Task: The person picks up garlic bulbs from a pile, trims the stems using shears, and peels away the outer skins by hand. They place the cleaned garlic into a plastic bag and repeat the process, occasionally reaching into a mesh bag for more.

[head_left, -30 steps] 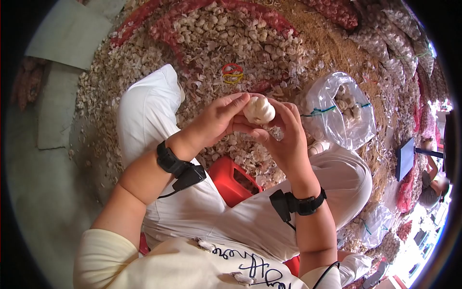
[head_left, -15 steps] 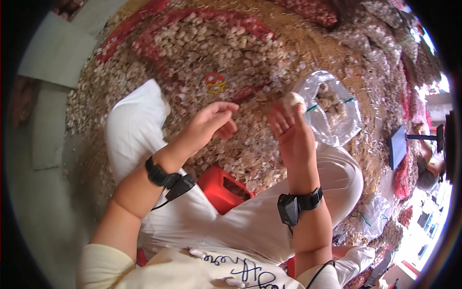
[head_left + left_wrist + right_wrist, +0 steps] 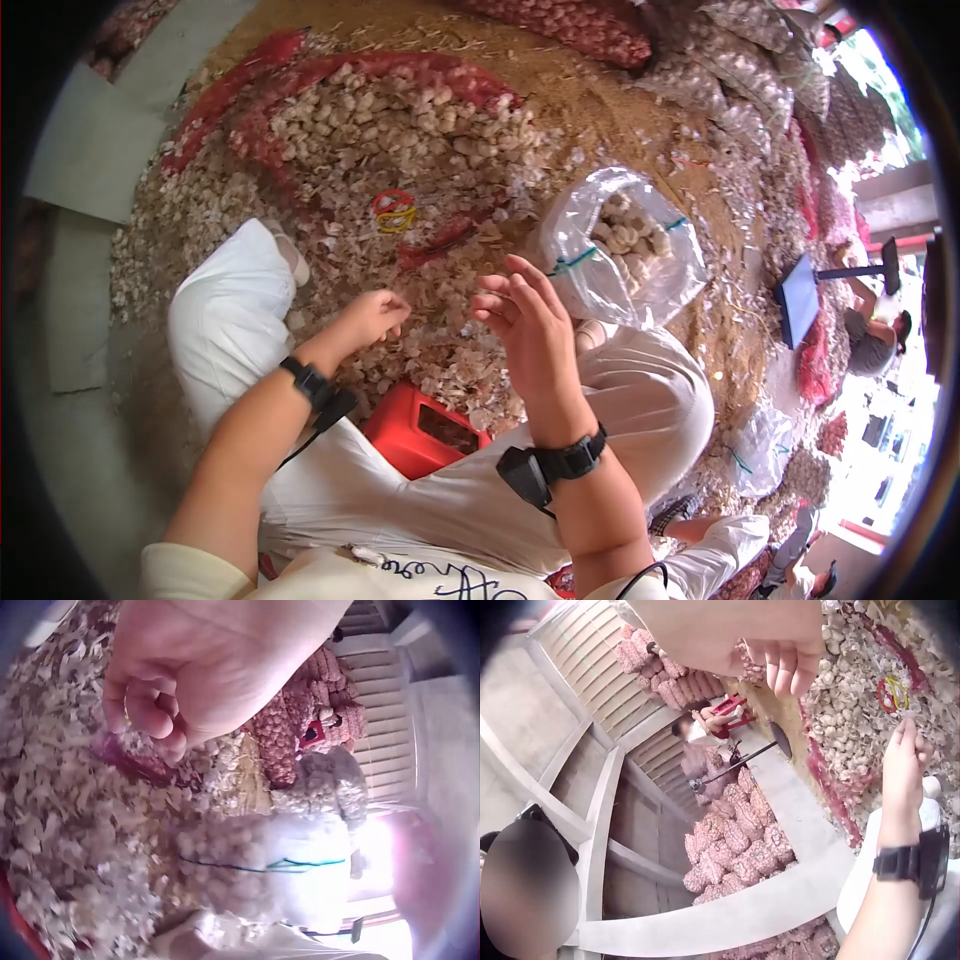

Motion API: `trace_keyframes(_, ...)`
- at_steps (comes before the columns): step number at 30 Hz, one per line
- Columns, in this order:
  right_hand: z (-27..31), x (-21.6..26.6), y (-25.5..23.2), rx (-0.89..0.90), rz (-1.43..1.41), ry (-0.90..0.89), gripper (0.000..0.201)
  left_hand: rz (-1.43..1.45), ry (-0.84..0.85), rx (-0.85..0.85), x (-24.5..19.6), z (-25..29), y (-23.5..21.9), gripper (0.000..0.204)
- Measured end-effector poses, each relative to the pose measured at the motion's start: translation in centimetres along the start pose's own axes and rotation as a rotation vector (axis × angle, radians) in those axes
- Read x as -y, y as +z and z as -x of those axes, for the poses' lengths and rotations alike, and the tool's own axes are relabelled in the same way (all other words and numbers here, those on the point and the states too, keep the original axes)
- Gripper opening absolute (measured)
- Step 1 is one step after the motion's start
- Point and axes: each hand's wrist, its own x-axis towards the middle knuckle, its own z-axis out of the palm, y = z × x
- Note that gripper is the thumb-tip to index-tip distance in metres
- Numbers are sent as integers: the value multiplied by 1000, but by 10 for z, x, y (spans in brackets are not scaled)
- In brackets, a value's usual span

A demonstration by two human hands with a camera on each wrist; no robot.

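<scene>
My right hand [image 3: 530, 335] is raised just left of the clear plastic bag [image 3: 590, 285], its fingers slightly bent and empty. Whole garlic bulbs [image 3: 630, 235] lie inside that bag, and a green tie runs across it. Over the loose garlic skins [image 3: 440, 365], my left hand [image 3: 372, 318] hangs with loosely curled fingers; no object shows in it. The left wrist view has the same hand [image 3: 202, 675] above the skins, apart from the bag [image 3: 300, 844]. In the right wrist view both the right hand [image 3: 735, 634] and left hand [image 3: 905, 765] appear.
A red plastic stool [image 3: 405, 430] stands between the legs. Red and yellow bands [image 3: 395, 211] lie on the skins. Beyond them is a heap of garlic [image 3: 370, 120] edged by red netting. Filled net sacks [image 3: 570, 30] and a blue-topped scale [image 3: 798, 300] stand farther off.
The garlic bulb held between both hands went with my right hand towards the bag and has left that hand. Both hands are apart, and the head view has shifted.
</scene>
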Motion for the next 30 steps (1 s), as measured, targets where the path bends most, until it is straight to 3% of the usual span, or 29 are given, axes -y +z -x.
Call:
trace_keyframes(2,-1,3,4,4,27,16,37,-176,101,-83,9,-31,-12,22)
trace_keyframes(4,2,5,9,-9,60,10,35,-323,18,-221,-9,-47,-23,26)
trace_keyframes(6,7,5,11,-14,123,6,35,-410,-140,-204,-13,-77,-35,29)
trace_keyframes(9,15,12,12,-14,234,63,35,-441,-87,-310,9,-134,-49,36)
trace_keyframes(13,14,22,-1,-58,274,121,37,-618,-184,-302,-12,-177,-61,52)
trace_keyframes(14,13,24,-8,-65,236,180,35,-628,-191,-293,-4,-193,-65,52)
trace_keyframes(16,9,26,-15,-80,191,228,34,-922,-147,-423,18,-232,-75,53)
trace_keyframes(17,8,26,-16,-130,221,235,34,-878,-190,-434,27,-246,-79,53)
trace_keyframes(18,5,28,-15,-181,251,242,35,-888,-178,-426,22,-252,-78,53)
trace_keyframes(20,-2,42,-5,-166,237,267,39,-997,-317,-447,11,-251,-75,51)
trace_keyframes(22,-3,43,-7,-135,153,326,29,-1042,-280,-437,16,-255,-77,46)
trace_keyframes(24,-4,42,-5,-133,174,309,29,-1055,-396,-380,21,-252,-73,36)
trace_keyframes(26,-1,39,-4,-148,174,337,31,-1063,-347,-448,24,-242,-70,37)
trace_keyframes(28,1,34,-6,-120,187,305,31,-826,-457,-229,2,-223,-73,40)
trace_keyframes(29,2,30,-8,-96,191,278,33,-828,-296,-295,15,-216,-72,44)
trace_keyframes(30,3,27,-9,-86,193,265,33,-829,-286,-308,27,-211,-70,44)
